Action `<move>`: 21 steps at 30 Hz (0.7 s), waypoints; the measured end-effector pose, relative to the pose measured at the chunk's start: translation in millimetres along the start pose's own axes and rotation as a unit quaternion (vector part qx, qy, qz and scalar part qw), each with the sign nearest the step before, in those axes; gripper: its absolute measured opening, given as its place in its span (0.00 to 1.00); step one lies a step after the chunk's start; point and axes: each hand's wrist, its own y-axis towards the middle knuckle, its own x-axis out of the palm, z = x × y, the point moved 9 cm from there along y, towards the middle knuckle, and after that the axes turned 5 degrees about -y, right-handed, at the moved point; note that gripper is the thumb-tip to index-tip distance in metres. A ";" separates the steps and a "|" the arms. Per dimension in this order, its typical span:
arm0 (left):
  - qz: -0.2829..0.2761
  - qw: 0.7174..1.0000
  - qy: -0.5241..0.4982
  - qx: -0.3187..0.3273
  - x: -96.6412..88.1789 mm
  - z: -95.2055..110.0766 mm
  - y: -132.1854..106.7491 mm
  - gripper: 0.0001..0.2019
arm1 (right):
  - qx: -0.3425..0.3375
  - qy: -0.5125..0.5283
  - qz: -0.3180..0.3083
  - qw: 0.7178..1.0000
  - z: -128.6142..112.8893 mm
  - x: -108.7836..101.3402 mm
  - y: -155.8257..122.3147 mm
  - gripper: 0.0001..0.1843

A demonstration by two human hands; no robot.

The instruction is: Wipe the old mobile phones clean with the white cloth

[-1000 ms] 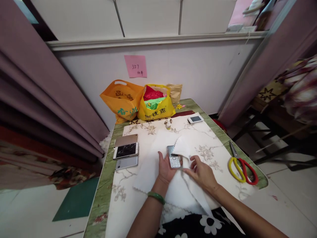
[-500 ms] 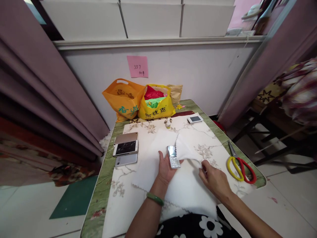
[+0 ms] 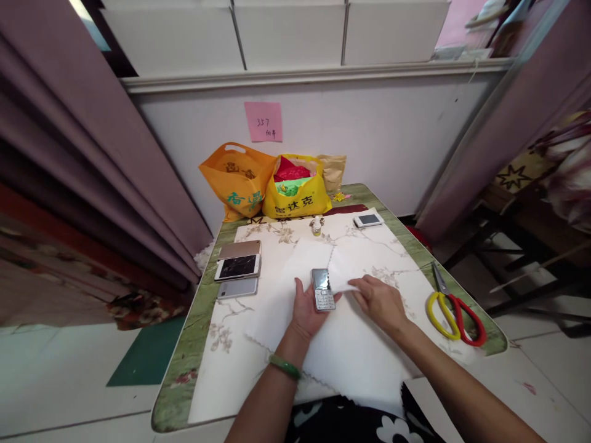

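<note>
In the head view, a silver keypad phone point(image 3: 323, 290) lies face up across the fingers of my left hand point(image 3: 308, 311), whose palm is turned up and thumb stands out at the side. A green bangle point(image 3: 284, 367) circles that wrist. My right hand point(image 3: 379, 303) pinches a fold of white cloth point(image 3: 344, 271) with a scalloped edge, just right of the phone. The cloth touches the phone's right edge. More of the same white cloth point(image 3: 341, 357) spreads flat beneath both hands and down to my lap.
Three phones point(image 3: 237, 267) overlap at the left; another white phone point(image 3: 368, 219) lies at the far right. A small bottle point(image 3: 316, 226) stands before the yellow bag point(image 3: 295, 203) and orange bag point(image 3: 240, 178). Red-and-yellow scissors point(image 3: 455, 314) lie open near the table's point(image 3: 178, 375) right edge.
My right hand has moved left and slightly up, closer to the phone, bringing the cloth with it. The cloth now covers less of the phone's screen. The view has shifted slightly.
</note>
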 end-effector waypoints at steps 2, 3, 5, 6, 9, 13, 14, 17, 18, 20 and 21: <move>0.008 1.000 -0.004 0.014 -4.3 2.5 1.6 0.34 | 0.082 0.046 0.020 0.995 15.5 -7.0 8.3 0.16; 0.008 1.000 -0.004 0.016 -5.3 2.9 2.3 0.34 | 0.117 0.080 0.034 0.989 21.1 -10.2 10.0 0.19; 0.003 1.000 -0.002 0.017 -5.3 2.6 2.9 0.34 | 0.135 0.164 0.041 0.976 19.6 -10.6 11.4 0.23; -0.003 1.000 0.001 0.014 -4.8 2.0 2.8 0.34 | 0.110 0.210 0.027 0.971 10.8 -7.4 12.2 0.23; -0.028 1.000 0.005 -0.011 -4.0 -2.4 1.0 0.35 | -0.005 0.292 -0.016 0.956 -26.2 2.3 11.9 0.23; -0.042 0.999 0.003 -0.003 -10.9 0.6 0.7 0.32 | -0.020 0.213 0.084 0.973 -46.9 2.2 14.0 0.24; -0.044 0.999 0.005 0.008 -13.0 2.8 1.3 0.31 | -0.037 0.185 0.089 0.978 -56.9 6.2 15.7 0.26; -0.038 0.998 0.010 0.049 -19.2 9.5 2.6 0.25 | -0.148 0.116 0.025 0.982 -100.3 31.9 19.9 0.30; -0.029 0.998 0.010 0.058 -21.8 10.6 2.7 0.23 | -0.173 0.100 0.001 0.980 -111.2 41.2 20.8 0.31; -0.013 0.998 0.003 0.061 -25.8 10.3 2.4 0.22 | -0.185 0.081 -0.032 0.979 -122.2 55.9 24.5 0.32; -0.008 0.999 -0.002 0.053 -26.5 8.7 2.5 0.22 | -0.180 0.076 -0.040 0.980 -123.5 61.0 27.0 0.33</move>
